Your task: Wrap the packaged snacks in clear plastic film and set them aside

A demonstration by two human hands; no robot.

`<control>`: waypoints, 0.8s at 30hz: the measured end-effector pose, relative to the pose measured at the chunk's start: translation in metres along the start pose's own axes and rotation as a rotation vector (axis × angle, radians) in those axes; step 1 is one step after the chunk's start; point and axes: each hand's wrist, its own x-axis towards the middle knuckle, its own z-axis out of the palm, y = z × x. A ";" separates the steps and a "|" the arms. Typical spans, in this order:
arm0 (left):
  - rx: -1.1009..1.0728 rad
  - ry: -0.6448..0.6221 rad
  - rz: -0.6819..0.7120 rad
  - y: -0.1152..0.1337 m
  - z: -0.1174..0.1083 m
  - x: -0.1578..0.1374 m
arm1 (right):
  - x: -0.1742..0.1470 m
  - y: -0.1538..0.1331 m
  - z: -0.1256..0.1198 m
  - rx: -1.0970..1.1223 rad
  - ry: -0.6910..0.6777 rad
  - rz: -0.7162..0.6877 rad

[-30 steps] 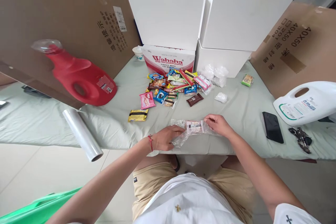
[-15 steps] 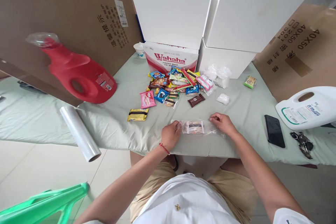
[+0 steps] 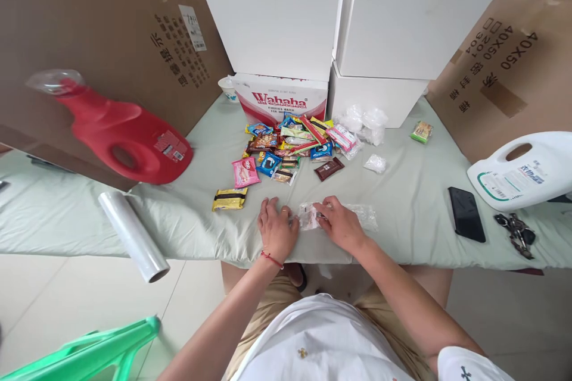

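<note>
A clear plastic bag (image 3: 364, 216) lies near the front edge of the cloth (image 3: 402, 238), the left hand (image 3: 277, 232) loosely spread at its left end, the right hand (image 3: 342, 223) curled over it, grip impossible to tell.

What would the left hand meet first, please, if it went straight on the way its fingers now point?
Going straight on, the left hand would probably first meet the nearest blue packet, at the near edge of the snack pile; its height above the cloth is unclear.
</note>
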 end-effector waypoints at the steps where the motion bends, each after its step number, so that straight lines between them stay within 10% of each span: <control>1: 0.000 -0.029 0.002 0.000 -0.003 0.002 | 0.003 -0.001 0.004 -0.013 -0.030 0.032; 13: -0.520 -0.373 -0.089 0.039 0.003 0.035 | 0.008 0.014 0.018 0.190 0.009 0.085; 24: -0.215 -0.304 0.299 0.057 0.020 -0.006 | -0.012 0.041 0.006 0.651 0.050 -0.026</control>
